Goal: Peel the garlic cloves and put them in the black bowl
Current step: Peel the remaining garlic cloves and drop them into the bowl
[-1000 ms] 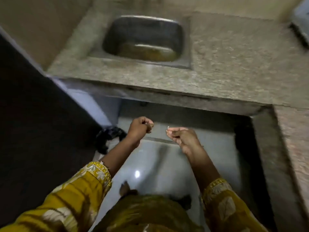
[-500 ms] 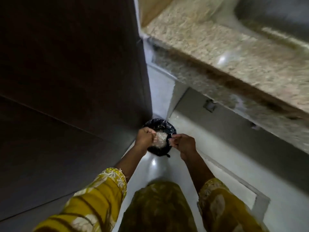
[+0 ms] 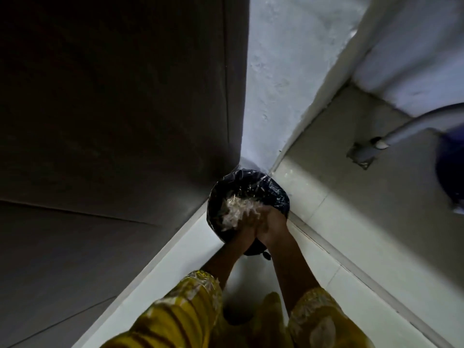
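Garlic cloves are not in this view, and neither is the black bowl, so where they sit cannot be told. What has changed is where you face. 1 second ago you looked at the counter and sink with your hands apart. Now a bin (image 3: 275,194) lined with a black bag fills the centre of the frame, with pale papery skins (image 3: 237,209) heaped inside. Your left hand (image 3: 244,231) and right hand (image 3: 273,223) touch side by side low over its mouth. They are blurred, so I cannot tell whether the fingers are spread or hold anything. This looks like shedding peel waste, a side step. Any peeling or bowl work probably waits until you turn back.
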